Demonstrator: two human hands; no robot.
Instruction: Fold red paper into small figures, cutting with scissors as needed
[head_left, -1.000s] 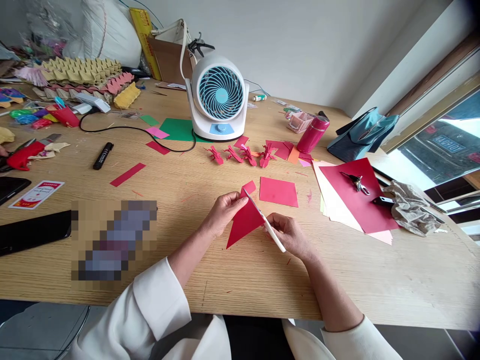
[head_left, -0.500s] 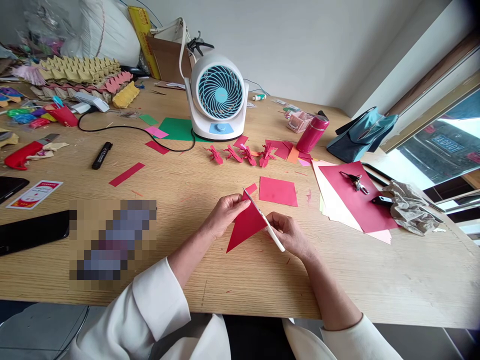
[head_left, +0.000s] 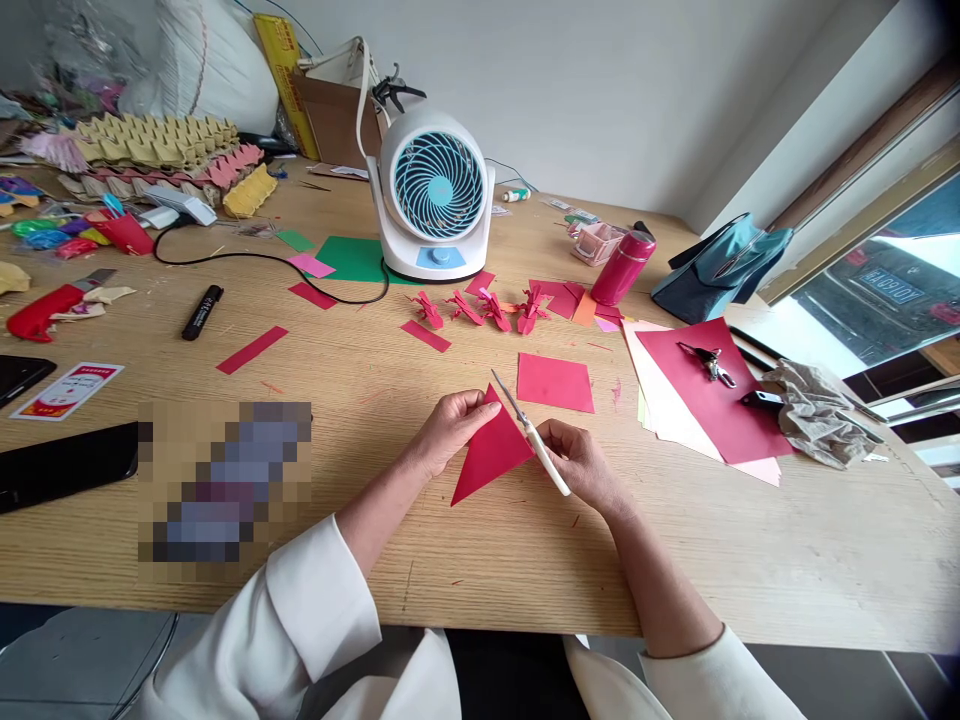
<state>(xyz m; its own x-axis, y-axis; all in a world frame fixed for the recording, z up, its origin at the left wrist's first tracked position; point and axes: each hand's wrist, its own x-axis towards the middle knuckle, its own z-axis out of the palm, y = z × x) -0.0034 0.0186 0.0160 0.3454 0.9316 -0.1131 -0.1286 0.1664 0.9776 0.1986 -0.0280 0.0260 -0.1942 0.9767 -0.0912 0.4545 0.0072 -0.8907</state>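
Observation:
Between the thumb and fingers of my left hand (head_left: 457, 428) is a red triangular paper (head_left: 491, 450), its point toward me at the lower left. My right hand (head_left: 581, 462) grips white-handled scissors (head_left: 550, 462), whose blades point up and left along the paper's right edge. A loose red strip (head_left: 425, 336) lies beyond my hands. A red rectangle of paper (head_left: 556, 382) rests flat just past the scissors. Several folded red paper figures (head_left: 495, 310) stand in a row before the fan.
A white fan (head_left: 439, 190) stands at the back. On the right are a pink bottle (head_left: 624, 268), a teal bag (head_left: 720, 268) and stacked paper (head_left: 705, 385). A black marker (head_left: 202, 312), a red cutter (head_left: 49, 308) and a black phone (head_left: 71, 465) lie left.
A red strip at the paper's top edge has come off and now lies farther back, near the folded figures. The scissor blades have moved off the paper's top corner.

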